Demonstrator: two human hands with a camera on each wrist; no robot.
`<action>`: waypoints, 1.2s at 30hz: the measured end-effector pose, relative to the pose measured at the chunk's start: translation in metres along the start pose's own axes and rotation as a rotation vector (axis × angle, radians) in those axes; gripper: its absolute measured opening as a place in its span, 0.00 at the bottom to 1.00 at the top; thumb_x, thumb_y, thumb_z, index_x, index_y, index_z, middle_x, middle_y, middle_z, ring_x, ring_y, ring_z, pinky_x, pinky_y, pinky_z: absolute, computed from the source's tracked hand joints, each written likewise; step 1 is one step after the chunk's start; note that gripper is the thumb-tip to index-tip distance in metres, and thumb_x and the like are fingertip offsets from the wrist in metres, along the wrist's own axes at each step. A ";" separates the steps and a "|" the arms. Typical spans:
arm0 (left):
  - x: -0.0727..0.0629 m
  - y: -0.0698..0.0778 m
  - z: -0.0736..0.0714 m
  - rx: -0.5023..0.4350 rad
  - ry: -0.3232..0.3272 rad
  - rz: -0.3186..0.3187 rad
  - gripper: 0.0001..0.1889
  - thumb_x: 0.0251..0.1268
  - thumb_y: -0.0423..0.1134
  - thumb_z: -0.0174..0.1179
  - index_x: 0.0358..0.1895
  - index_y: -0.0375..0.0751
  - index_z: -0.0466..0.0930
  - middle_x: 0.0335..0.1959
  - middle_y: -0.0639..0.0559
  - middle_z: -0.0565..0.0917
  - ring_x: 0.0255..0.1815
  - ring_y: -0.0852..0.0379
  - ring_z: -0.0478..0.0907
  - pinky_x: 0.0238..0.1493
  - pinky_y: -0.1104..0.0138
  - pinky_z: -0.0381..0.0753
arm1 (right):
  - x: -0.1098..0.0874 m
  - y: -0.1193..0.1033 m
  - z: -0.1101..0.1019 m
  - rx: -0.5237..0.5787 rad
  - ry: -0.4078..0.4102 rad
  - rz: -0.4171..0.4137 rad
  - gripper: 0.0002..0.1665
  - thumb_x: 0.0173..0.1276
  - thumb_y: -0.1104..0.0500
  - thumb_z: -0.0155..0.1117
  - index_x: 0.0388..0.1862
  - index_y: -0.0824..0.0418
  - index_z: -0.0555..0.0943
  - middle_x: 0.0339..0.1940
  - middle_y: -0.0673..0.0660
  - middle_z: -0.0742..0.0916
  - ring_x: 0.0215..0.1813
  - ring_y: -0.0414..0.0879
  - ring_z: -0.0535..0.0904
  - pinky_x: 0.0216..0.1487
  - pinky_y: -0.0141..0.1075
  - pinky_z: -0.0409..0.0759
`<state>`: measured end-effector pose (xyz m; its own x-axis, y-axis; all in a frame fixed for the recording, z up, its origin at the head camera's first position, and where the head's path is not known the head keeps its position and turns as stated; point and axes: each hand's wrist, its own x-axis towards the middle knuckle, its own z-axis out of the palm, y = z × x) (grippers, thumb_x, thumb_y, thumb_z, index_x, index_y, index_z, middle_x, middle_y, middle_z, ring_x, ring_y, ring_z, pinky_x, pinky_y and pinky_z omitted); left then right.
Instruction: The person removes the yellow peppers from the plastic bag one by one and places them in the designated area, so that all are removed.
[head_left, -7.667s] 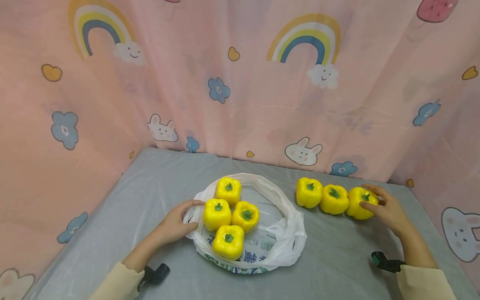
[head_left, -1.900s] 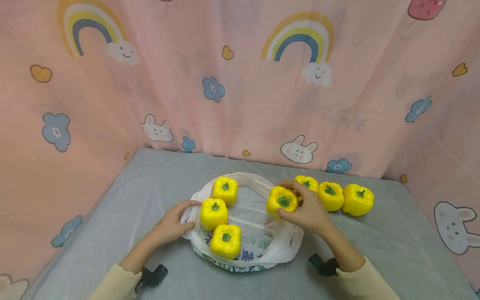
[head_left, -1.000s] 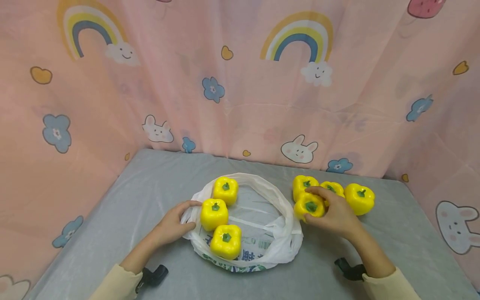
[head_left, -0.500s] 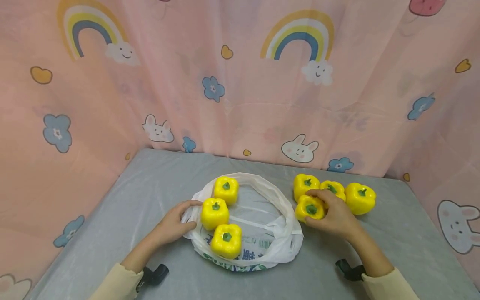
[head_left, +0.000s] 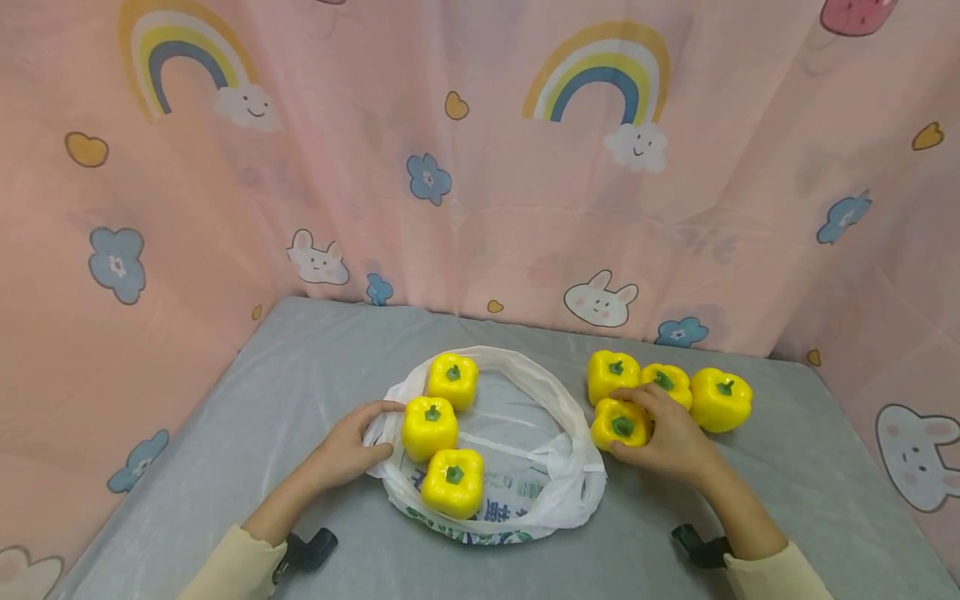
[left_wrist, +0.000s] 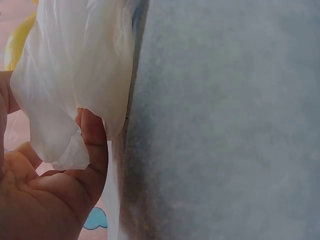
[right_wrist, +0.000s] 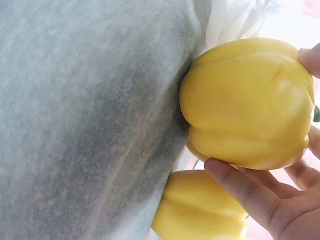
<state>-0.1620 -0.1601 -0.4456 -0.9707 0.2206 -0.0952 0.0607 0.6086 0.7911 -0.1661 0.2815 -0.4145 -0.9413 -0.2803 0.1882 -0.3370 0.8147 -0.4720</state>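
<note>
A white plastic bag point(head_left: 586, 492) with printed lettering stands with its mouth spread wide. Inside, along its left side, sit a back bell pepper point(head_left: 452, 381), a middle bell pepper point(head_left: 429, 427) and a front bell pepper point(head_left: 453, 483), all yellow with green stems. My left hand point(head_left: 348, 446) holds the bag's left rim between thumb and fingers; the left wrist view shows the plastic point(left_wrist: 75, 75) among the fingers. Just right of the bag, my right hand point(head_left: 670, 437) grips another yellow bell pepper point(head_left: 617, 427), thumb and fingers at its sides. Its base meets the cloth point(right_wrist: 100, 100) in the right wrist view.
Behind my right hand, a row holds a left bell pepper point(head_left: 609, 385), a partly hidden middle one point(head_left: 671, 381) and a right one point(head_left: 722, 408). Grey cloth point(head_left: 315, 350) covers the table. A pink patterned curtain point(head_left: 495, 250) hangs at the back and sides.
My right hand has brought a bell pepper out of the bag, over its right rim, and lowered it onto the cloth before the row. My left hand has stayed on the rim.
</note>
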 end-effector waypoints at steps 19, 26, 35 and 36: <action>0.000 -0.003 -0.001 0.008 0.008 0.021 0.26 0.58 0.34 0.59 0.62 0.55 0.73 0.67 0.43 0.72 0.71 0.40 0.65 0.69 0.40 0.61 | 0.001 -0.006 -0.005 -0.051 -0.021 -0.012 0.31 0.50 0.55 0.75 0.55 0.56 0.79 0.55 0.58 0.82 0.58 0.57 0.75 0.59 0.60 0.73; -0.001 -0.003 0.000 -0.002 0.007 0.013 0.26 0.58 0.34 0.60 0.62 0.55 0.73 0.67 0.44 0.72 0.71 0.41 0.64 0.69 0.40 0.60 | 0.000 -0.009 -0.007 -0.058 -0.006 -0.002 0.27 0.51 0.57 0.74 0.53 0.56 0.80 0.55 0.61 0.80 0.55 0.59 0.77 0.55 0.60 0.76; -0.001 -0.002 -0.001 -0.008 0.008 0.018 0.26 0.58 0.34 0.60 0.62 0.55 0.73 0.68 0.43 0.71 0.71 0.40 0.64 0.69 0.40 0.60 | 0.001 -0.011 -0.009 -0.112 -0.003 0.013 0.27 0.52 0.55 0.73 0.53 0.55 0.80 0.54 0.59 0.81 0.54 0.58 0.77 0.53 0.60 0.77; -0.001 -0.002 -0.001 -0.009 0.008 0.017 0.26 0.58 0.34 0.60 0.62 0.55 0.73 0.68 0.43 0.71 0.71 0.40 0.64 0.69 0.40 0.60 | 0.001 -0.011 -0.009 -0.112 -0.003 0.014 0.27 0.52 0.55 0.73 0.53 0.55 0.80 0.54 0.59 0.81 0.55 0.58 0.77 0.54 0.60 0.77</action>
<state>-0.1608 -0.1622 -0.4467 -0.9714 0.2250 -0.0765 0.0756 0.5977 0.7981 -0.1630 0.2769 -0.4012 -0.9461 -0.2694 0.1796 -0.3190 0.8702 -0.3755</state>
